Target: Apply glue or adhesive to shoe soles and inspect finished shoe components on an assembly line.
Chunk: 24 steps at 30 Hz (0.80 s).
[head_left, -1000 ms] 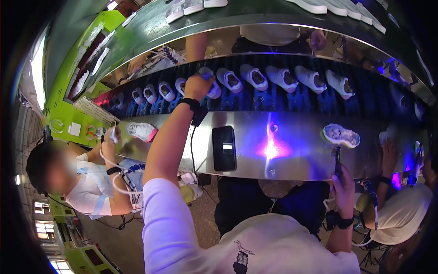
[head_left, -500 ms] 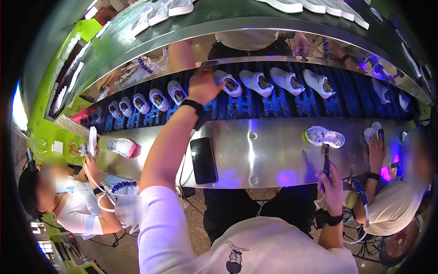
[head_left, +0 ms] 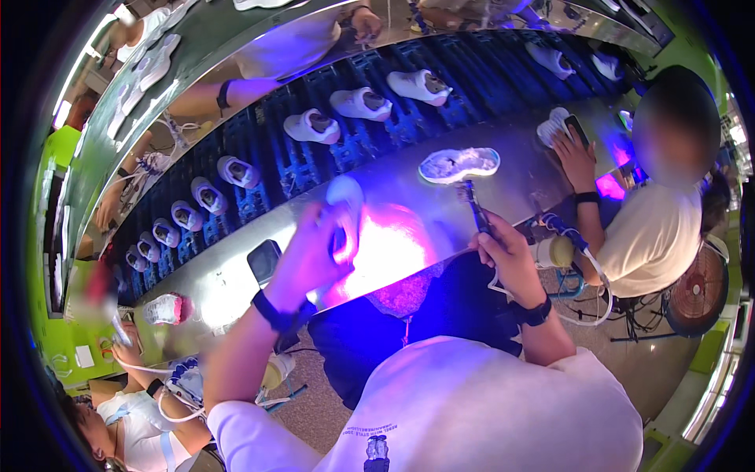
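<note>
My left hand (head_left: 307, 248) is closed around a white shoe upper (head_left: 346, 206), held over the near edge of the metal ledge. Part of the upper is behind my fingers, and pinkish-violet light falls on it. My right hand (head_left: 507, 250) grips a dark-handled brush (head_left: 478, 214), its head pointing away from me. The brush head is at the near rim of a white shoe sole (head_left: 460, 166), which lies hollow side up; I cannot tell whether they touch. Beyond the ledge, several white shoe uppers (head_left: 360, 103) stand on a dark blue slatted conveyor (head_left: 267, 141).
A black phone (head_left: 264, 259) lies beside my left forearm, partly covered. Another sole (head_left: 167, 309) rests farther left on the steel ledge (head_left: 397, 185). A co-worker's hand (head_left: 574, 161) is on a sole at the right; another person sits at the left. A fan (head_left: 695, 293) stands at far right.
My left hand has come back from the conveyor toward me, now with an upper in it. The view has turned and shifted right. My right hand still holds the brush by the sole.
</note>
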{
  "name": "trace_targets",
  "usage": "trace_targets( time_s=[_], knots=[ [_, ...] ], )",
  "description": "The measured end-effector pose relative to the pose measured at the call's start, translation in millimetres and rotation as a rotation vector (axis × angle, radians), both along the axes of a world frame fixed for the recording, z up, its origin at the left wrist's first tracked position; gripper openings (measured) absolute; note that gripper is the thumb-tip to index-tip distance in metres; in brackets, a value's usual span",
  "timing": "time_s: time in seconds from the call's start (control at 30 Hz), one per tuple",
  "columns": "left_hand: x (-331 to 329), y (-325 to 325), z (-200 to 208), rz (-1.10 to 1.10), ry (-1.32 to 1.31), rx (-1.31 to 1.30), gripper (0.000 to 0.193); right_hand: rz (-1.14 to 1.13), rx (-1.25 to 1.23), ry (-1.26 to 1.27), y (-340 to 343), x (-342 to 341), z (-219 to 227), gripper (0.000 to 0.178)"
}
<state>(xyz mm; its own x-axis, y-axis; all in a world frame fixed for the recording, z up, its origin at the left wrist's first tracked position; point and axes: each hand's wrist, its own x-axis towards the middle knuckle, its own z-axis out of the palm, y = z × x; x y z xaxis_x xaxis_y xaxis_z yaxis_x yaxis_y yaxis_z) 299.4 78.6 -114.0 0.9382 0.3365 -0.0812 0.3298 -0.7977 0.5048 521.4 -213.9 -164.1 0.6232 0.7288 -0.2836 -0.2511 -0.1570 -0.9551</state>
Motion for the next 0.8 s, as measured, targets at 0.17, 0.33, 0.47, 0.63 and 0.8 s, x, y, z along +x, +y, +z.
trace_targets(
  time_s=[0.17, 0.33, 0.47, 0.63, 0.8],
  knots=[
    [8.4, -73.5, 8.1, 0.002, 0.226, 0.245, 0.084, 0.126, 0.024, -0.106, -2.1, -0.2, 30.8, 0.05],
    [19.6, -65.9, -8.4, 0.216, 0.171, 0.091, 0.076, 0.158, 0.076, -0.109, -12.0, -2.9, 52.8, 0.048],
    [16.4, -97.6, 11.0, 0.39, -0.405, -0.408, 0.073, 0.156, 0.07, -0.162, -29.8, 0.2, 58.4, 0.047],
    [-0.6, -124.3, 25.2, 0.117, -0.676, 0.008, 0.069, 0.25, 0.112, -0.263, -29.3, -3.6, 60.7, 0.044],
    [-8.5, -131.8, 30.9, -0.065, -0.75, 0.19, 0.053, 0.347, 0.134, -0.441, -20.1, -3.7, 77.5, 0.046]
  ],
)
